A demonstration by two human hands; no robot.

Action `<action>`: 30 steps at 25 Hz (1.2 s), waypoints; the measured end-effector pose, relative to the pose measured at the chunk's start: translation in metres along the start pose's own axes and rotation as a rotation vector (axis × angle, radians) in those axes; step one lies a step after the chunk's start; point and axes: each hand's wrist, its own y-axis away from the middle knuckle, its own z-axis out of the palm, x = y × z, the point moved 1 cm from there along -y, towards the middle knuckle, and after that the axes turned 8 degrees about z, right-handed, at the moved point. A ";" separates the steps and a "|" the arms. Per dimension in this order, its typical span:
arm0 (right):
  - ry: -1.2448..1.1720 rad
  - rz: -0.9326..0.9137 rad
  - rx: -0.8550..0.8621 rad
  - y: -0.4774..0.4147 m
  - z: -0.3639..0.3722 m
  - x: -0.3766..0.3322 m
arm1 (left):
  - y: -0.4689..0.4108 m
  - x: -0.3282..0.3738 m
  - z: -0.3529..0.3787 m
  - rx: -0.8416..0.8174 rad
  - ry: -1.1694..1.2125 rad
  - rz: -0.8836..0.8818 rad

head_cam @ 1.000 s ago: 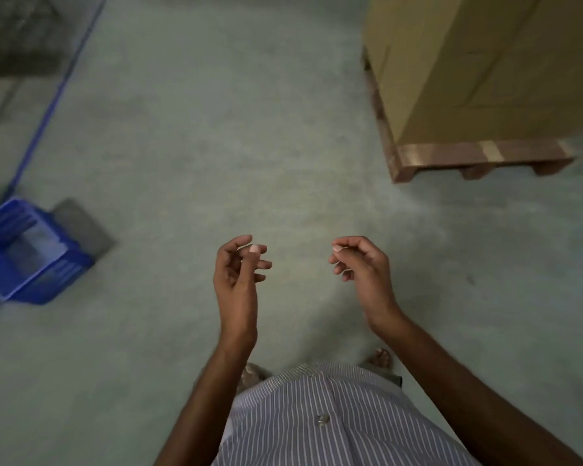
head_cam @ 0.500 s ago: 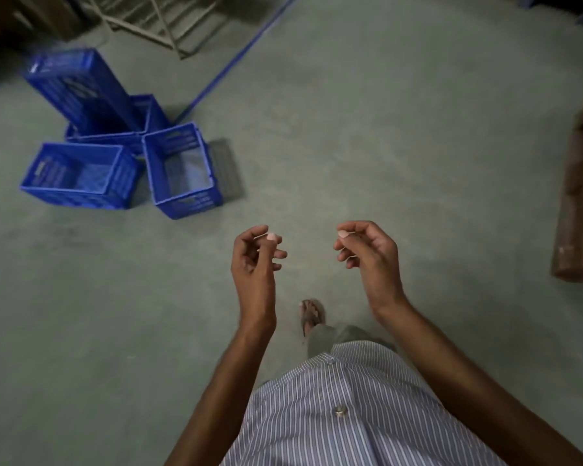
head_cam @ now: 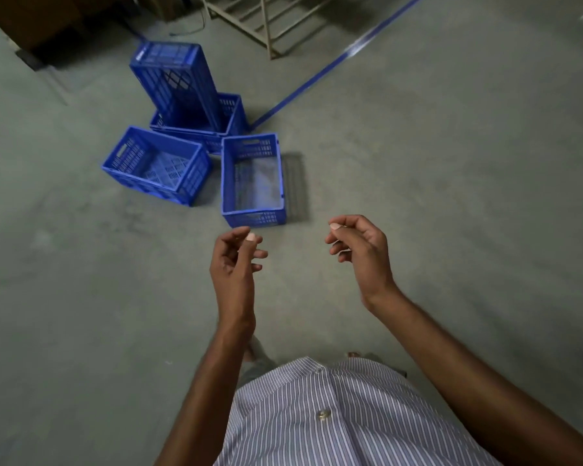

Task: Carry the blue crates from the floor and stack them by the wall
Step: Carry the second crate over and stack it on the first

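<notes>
**Empty-handed, facing the crates: a pickup comes next**

My left hand and right hand hang in front of my striped shirt, a gap between them. The fingers of both are loosely curled and hold nothing.

Four blue crates sit on the grey floor, ahead and to my left. The nearest crate lies open side up, just beyond my left fingertips as I see it, with its short end toward me. A second crate lies just to its left, also open side up and turned at an angle. Farther off, a third crate stands tilted on end inside a fourth crate. A blue line runs across the floor to the far right, and a metal frame stands beyond it.

None of these four is off the floor, so I judge this to be the approach to a pickup.

Next I should bend over the nearest crate, spread my hands to its two long sides and take it by the rim. Then I can lift it level and turn toward the wall. I cannot tell from here where that wall stands.
</notes>
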 end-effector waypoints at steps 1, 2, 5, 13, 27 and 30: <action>-0.020 -0.001 0.014 -0.017 0.026 0.000 | -0.027 -0.002 -0.014 0.000 0.001 -0.005; -0.042 0.001 0.039 -0.032 0.052 0.000 | -0.053 -0.003 -0.028 -0.008 -0.004 -0.014; -0.118 0.011 0.127 -0.070 0.136 0.002 | -0.135 0.001 -0.071 -0.060 -0.030 -0.030; -0.184 0.017 0.263 -0.153 0.288 -0.023 | -0.345 0.028 -0.120 -0.192 -0.059 -0.038; -0.377 0.287 0.558 -0.404 0.389 -0.031 | -0.662 -0.055 -0.054 -0.573 -0.226 -0.149; -0.433 0.364 0.691 -0.451 0.408 -0.001 | -0.723 -0.112 -0.041 -0.777 -0.321 -0.190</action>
